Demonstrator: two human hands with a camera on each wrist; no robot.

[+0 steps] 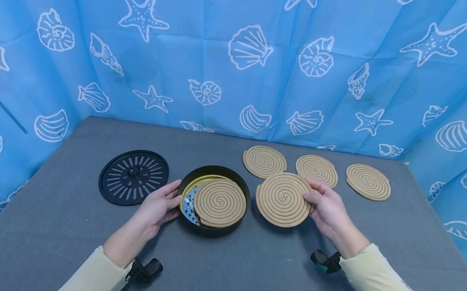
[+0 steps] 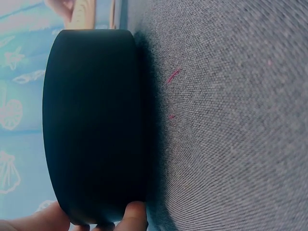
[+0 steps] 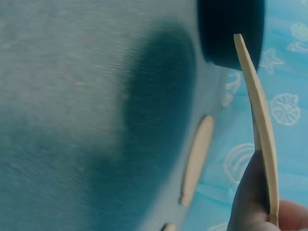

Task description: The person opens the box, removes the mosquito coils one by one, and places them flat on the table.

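Note:
My left hand (image 1: 160,205) grips the left side of a round black tin (image 1: 207,232); in the left wrist view its fingers (image 2: 136,214) are at the tin's dark side wall. Inside the tin a tan mosquito coil (image 1: 221,202) lies over a yellow ring and a pale blue, black-patterned piece (image 1: 190,205). My right hand (image 1: 333,216) pinches another mosquito coil (image 1: 283,200) by its right edge, just right of the tin. In the right wrist view this held coil (image 3: 262,120) appears edge-on, raised above its shadow on the cloth, with the thumb and fingers on either face.
Three more mosquito coils (image 1: 368,182) lie along the back of the grey table (image 1: 228,289), one partly behind the held coil. Left of the tin is a black slotted lid (image 1: 133,178) with a centre knob. A blue curtain (image 1: 242,90) with shell prints hangs behind.

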